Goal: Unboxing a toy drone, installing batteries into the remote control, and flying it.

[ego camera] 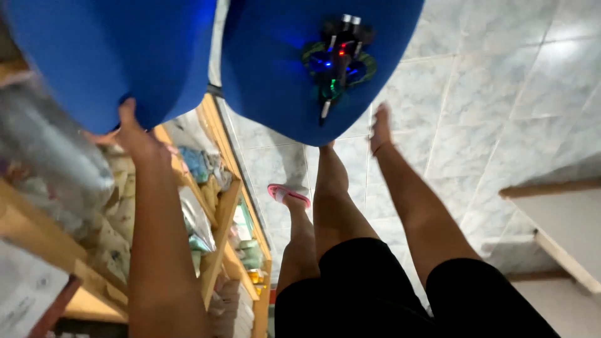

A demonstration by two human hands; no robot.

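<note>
Two wooden shelves on the left hold crinkly packets in clear plastic. Beside them lies pale glossy floor tile. My left hand presses up against a smooth, rounded blue cushion, which rests on the fingers, just above the shelves. I cannot tell whether that grip is closed. My right hand is out of sight.

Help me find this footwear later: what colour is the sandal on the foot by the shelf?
Pink; the sandal shows best in the head view, on the pale tiled floor.
</note>
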